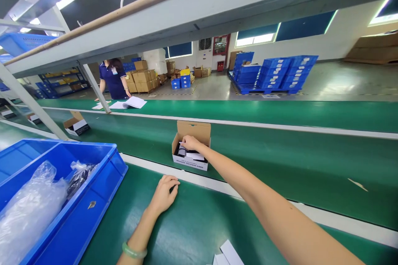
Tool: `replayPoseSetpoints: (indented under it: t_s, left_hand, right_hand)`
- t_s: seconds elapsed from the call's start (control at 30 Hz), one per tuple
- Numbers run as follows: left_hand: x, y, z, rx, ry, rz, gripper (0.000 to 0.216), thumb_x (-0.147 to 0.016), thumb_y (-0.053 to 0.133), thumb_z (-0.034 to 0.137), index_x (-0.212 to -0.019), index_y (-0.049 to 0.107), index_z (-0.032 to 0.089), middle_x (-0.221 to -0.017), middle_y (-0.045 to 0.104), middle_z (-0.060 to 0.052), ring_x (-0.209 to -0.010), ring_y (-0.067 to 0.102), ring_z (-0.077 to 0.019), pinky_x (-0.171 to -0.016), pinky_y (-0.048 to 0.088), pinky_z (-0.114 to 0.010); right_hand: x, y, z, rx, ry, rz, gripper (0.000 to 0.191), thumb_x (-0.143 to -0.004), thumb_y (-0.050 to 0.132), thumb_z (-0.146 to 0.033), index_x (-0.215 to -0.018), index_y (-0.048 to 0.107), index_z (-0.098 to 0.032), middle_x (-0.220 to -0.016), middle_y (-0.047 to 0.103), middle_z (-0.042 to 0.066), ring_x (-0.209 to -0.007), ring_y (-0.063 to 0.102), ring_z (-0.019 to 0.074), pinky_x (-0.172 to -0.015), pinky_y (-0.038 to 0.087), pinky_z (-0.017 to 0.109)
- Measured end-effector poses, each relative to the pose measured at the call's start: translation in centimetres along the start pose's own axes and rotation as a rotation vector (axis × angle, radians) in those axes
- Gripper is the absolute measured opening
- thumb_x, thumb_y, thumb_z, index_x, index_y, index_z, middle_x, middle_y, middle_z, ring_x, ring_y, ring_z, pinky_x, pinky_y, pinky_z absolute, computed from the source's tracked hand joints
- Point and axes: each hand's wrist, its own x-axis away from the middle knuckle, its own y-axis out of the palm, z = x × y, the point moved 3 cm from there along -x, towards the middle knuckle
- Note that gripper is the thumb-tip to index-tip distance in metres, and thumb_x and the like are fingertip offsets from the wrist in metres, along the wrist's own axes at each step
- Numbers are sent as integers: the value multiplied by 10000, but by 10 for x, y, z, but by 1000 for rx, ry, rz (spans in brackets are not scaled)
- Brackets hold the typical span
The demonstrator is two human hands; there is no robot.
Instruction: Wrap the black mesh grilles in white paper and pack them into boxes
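Observation:
On the belt ahead stands an open cardboard box [190, 162] with a white printed front and its brown lid raised at the back. My right hand [190, 143] reaches into it, fingers pinched together near a small white edge; what they grip is mostly hidden. Dark and grey items and a white piece [195, 156] show inside the box. My left hand [164, 193] rests on the green work surface [186, 223] nearer me, loosely bent and holding nothing, with a gap between thumb and fingers. A pale green bangle [134, 251] circles that wrist.
A blue bin [102, 178] with plastic-bagged items stands at left. White pieces [228, 253] lie at the bottom edge. Another open box [76, 124] sits farther left on the belt. A person [113, 78] stands across by papers [132, 102]. A shelf beam [199, 20] crosses overhead.

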Motion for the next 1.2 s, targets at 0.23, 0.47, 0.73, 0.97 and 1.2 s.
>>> replayPoseSetpoints:
  t_s: [0.23, 0.47, 0.73, 0.97, 1.2]
  left_hand:
    - [-2, 3, -2, -49, 27, -11, 234, -895, 452, 209, -944, 676, 162, -1034, 628, -102, -1007, 545, -226, -913, 461, -417]
    - [-6, 2, 7, -68, 53, 1, 240, -887, 462, 248, -965, 679, 177, -1047, 630, -102, -1019, 559, -237, -935, 458, -450]
    - [24, 41, 168, 53, 416, -687, 425, -868, 483, 123, -1275, 523, 238, -1286, 550, -48, -1212, 432, -218, -1048, 361, -390]
    - [35, 85, 203, -326, 401, -833, 401, -692, 427, 2, -1017, 597, 164, -1009, 558, -106, -944, 510, -259, -799, 461, -387]
    - [13, 86, 216, -6, 285, -586, 265, -900, 309, 117, -1000, 543, 187, -986, 540, -62, -827, 553, -153, -763, 455, -271]
  right_hand:
    - [23, 2, 9, 180, -50, 37, 198, -970, 537, -210, -1091, 620, -77, -1144, 590, 134, -1052, 580, 219, -916, 488, 392]
    - [86, -21, 47, 205, -211, -107, 334, -850, 588, -70, -1177, 636, -123, -1103, 632, 145, -1006, 609, 270, -851, 503, 359]
    - [267, -28, 102, -18, -534, 130, 363, -920, 412, -45, -1222, 604, -110, -1216, 594, 86, -1114, 529, 214, -984, 420, 343]
    - [411, 4, 198, -182, -145, 71, 344, -966, 378, -229, -1170, 643, -146, -1138, 629, 108, -1035, 591, 240, -934, 458, 396]
    - [490, 35, 208, -308, 12, 62, 384, -962, 339, -267, -1201, 614, -148, -1187, 603, 111, -1079, 562, 249, -949, 453, 436]
